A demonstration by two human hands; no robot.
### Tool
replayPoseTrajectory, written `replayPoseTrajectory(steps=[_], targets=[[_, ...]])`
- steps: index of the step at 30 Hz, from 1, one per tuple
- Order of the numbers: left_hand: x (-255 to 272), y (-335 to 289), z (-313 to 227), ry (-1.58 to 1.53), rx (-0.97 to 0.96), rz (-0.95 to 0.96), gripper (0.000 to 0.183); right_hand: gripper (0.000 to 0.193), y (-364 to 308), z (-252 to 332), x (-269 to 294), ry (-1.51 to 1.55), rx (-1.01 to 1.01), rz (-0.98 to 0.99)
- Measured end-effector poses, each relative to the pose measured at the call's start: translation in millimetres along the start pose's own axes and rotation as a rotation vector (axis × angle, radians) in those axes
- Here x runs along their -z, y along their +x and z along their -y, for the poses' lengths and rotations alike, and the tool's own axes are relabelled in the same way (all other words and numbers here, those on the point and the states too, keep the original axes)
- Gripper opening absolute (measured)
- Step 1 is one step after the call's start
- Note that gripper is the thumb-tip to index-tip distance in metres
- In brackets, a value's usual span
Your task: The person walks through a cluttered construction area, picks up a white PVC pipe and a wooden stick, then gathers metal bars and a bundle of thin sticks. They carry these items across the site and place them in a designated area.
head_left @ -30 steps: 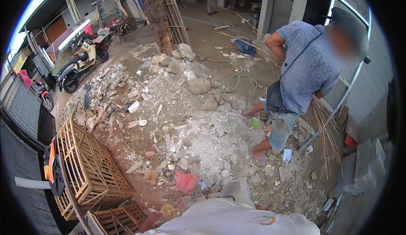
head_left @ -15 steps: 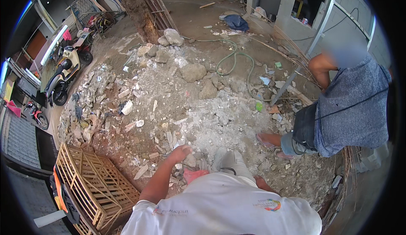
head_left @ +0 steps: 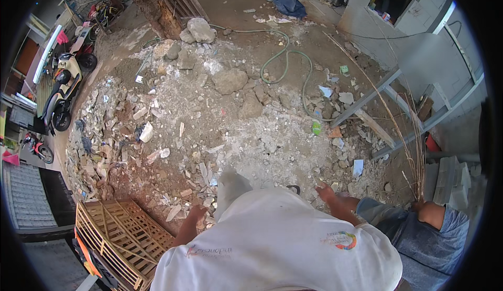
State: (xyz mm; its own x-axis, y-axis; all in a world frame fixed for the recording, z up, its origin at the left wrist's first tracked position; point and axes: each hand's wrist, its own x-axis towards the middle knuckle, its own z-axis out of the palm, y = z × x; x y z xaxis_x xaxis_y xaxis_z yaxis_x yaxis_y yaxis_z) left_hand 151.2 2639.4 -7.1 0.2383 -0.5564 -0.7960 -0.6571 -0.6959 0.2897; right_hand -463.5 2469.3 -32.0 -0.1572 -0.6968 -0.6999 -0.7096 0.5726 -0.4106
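Note:
My left hand hangs low beside my white shirt, above the rubble and close to the wooden slatted crate. Its fingers look loosely apart, and I see nothing in them. On the other side my right hand is held out over the pale, dusty rubble, fingers a little apart and holding nothing visible. My bent knee in light trousers shows between the hands. Broken tile and stone pieces lie on the ground ahead of me.
A co-worker in blue-grey clothes is close at my right, beside thin sticks and a metal frame. A green hose winds across the ground. Large stones lie ahead; a scooter stands at left.
My view has shifted. My left hand has drawn back toward my body, and my right hand has come into sight. The co-worker has moved lower and nearer. A pink-red thing near my left is now hidden.

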Motion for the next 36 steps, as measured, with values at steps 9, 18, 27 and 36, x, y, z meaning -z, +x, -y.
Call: replayPoseTrajectory(steps=[9, 18, 27, 36], targets=[[78, 139, 18, -0.024, -0.027, 0.094, 0.045, 0.049, 81, 157, 15, -0.031, 0.176, 0.021], [297, 292, -195, -0.167, -0.324, -0.212, 0.036, 0.042, 75, 274, 50, -0.044, 0.208, -0.035], [358, 377, -454, -0.283, -0.573, 0.119, 0.039, 0.038, 195, 212, 5, 0.058, 0.162, 0.032], [434, 510, -516, 0.028, -0.197, -0.284, 0.05, 0.038, 369, 353, 136, 0.08, 0.097, 0.009]])
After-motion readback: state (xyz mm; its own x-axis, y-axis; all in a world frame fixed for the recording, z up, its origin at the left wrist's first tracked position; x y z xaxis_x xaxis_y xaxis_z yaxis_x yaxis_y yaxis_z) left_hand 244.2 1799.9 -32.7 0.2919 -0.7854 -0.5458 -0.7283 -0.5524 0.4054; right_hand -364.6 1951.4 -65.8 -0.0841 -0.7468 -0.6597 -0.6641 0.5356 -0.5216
